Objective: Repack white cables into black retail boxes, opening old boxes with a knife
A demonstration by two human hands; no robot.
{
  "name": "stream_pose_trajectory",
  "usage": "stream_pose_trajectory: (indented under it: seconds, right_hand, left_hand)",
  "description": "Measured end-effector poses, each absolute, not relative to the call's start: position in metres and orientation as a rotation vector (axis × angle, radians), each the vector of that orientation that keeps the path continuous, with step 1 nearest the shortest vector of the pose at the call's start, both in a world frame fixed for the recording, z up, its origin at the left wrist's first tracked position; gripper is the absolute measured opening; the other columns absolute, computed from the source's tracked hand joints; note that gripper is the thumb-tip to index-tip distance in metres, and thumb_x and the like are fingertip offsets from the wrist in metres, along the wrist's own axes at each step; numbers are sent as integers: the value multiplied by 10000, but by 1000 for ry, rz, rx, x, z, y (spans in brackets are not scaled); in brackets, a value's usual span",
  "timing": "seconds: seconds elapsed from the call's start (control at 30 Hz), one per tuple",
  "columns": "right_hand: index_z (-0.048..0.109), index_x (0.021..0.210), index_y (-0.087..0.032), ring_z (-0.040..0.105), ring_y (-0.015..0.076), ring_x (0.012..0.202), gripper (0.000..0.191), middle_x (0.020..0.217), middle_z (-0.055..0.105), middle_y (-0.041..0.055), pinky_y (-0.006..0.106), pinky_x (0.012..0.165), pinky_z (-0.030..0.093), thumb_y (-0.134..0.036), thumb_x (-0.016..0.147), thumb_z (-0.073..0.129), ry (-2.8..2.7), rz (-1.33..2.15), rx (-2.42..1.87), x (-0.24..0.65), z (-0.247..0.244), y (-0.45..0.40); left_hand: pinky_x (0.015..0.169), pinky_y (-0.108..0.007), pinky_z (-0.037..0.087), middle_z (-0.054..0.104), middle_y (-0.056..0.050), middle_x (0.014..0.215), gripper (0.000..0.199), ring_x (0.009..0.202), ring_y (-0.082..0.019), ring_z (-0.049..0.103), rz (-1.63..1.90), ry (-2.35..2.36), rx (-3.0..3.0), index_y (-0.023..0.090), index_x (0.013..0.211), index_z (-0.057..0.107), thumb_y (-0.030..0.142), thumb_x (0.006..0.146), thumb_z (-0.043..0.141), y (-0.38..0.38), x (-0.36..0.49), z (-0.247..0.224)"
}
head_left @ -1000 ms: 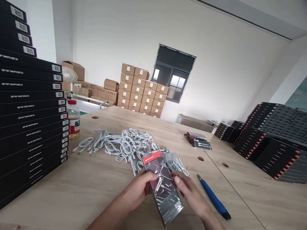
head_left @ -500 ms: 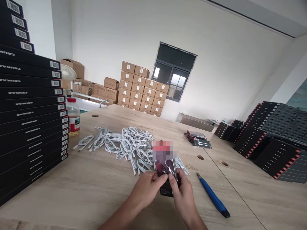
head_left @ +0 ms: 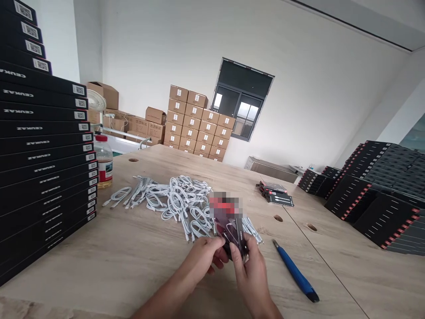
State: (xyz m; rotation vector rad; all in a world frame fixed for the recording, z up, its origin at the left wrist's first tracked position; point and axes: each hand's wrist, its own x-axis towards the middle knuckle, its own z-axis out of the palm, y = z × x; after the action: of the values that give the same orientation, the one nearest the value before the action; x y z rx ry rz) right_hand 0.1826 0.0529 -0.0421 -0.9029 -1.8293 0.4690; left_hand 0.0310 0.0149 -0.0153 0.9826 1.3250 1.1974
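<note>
Beneath a plain white wall (head_left: 149, 48) and a dark-framed window (head_left: 244, 99), seen from the head camera: columns of stacked brown cardboard boxes (head_left: 195, 124), with a broad, pale wood-grain tabletop (head_left: 116, 266) in the foreground. At centre, held above the wood, a slim, dark, glossy printed package with a red upper end (head_left: 232, 231), pixelated at the top and overlapping, from this angle, the right part of a heap of coiled white cables (head_left: 179, 199). Gripped at the lower left by the left hand (head_left: 204, 252), half closed, with thumb on top and fingers curled beneath. Gripped at the lower right by the right hand (head_left: 250, 266), also half closed, with thumb along the front and fingers partly hidden behind. Lying apart to the right, a long blue tool with a dark end (head_left: 297, 274); farther back, a small pile of flat black-and-red packages (head_left: 276, 196). Towering at left, a stack of black boxes with white labels (head_left: 46, 155), near a clear plastic bottle with a red cap (head_left: 105, 166); ranked at right, more black boxes with red-marked edges (head_left: 381, 208).
</note>
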Motion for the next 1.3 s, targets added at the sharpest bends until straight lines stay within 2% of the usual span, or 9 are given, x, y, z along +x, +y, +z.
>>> stream_pose_trajectory:
  seconds: [0.27,0.37,0.53,0.73,0.83,0.97,1.07,1.17,1.3]
  right_hand:
    - [644,1120,-235,742,250,699,281,844,785,51,314,607,526,-447,952,567,-1963,319,-963,184,-43,53]
    - [641,1151,-226,745,250,755,337,907,790,71,316,655,547,-483,940,588,-1869,482,-968,184,-44,56]
    - [633,1143,-207,727,239,943,387,1080,772,99,337,842,571,-538,948,582,-1661,841,-895,182,-40,57]
    - [665,1032,-204,693,246,939,451,1018,765,84,354,859,559,-618,852,668,-1374,872,-879,186,-23,57]
    - [681,1014,-207,689,249,981,502,1044,763,67,363,887,556,-636,764,750,-1184,1031,-864,188,-19,62]
    - [674,946,-214,710,241,833,535,906,765,35,347,729,581,-624,648,845,-1042,1400,-803,184,-21,62]
    - [639,856,-212,681,217,689,509,770,728,18,307,567,546,-631,657,848,-1096,1503,-827,179,-23,58]
    - [640,842,-205,636,185,621,510,736,705,14,262,469,488,-657,690,820,-1211,1451,-857,176,-24,56]
    - [660,859,-196,580,150,566,524,736,694,10,242,425,453,-681,709,792,-1260,1388,-868,176,-26,59]
  left_hand:
    - [526,-264,359,693,-64,740,306,675,-198,619,1265,1390,997,189,653,629,473,603,528,16,32,-12]
    - [517,-262,360,657,-50,694,260,672,-200,607,1251,1423,1028,204,617,595,445,601,499,17,31,-14]
    - [547,-284,347,634,-43,622,220,619,-197,577,1194,1527,1162,220,542,549,381,671,475,19,24,-17]
    - [612,-313,212,462,6,489,274,555,-172,431,1153,1790,1304,228,427,465,200,649,623,17,7,-23]
    - [613,-307,222,479,3,487,294,542,-168,446,1138,1771,1284,222,415,473,167,666,616,19,1,-27]
    - [560,-290,269,540,-9,518,231,505,-165,485,1166,1619,1137,215,473,519,240,687,601,26,2,-33]
    - [509,-274,326,602,-29,590,181,518,-174,533,1216,1423,938,215,581,560,347,702,530,30,7,-35]
    - [614,-260,462,673,-47,720,230,640,-166,602,1286,1214,786,205,704,600,413,693,502,31,10,-34]
    - [741,-272,520,740,-107,891,451,783,-189,662,1273,978,720,162,825,686,590,767,557,26,13,-27]
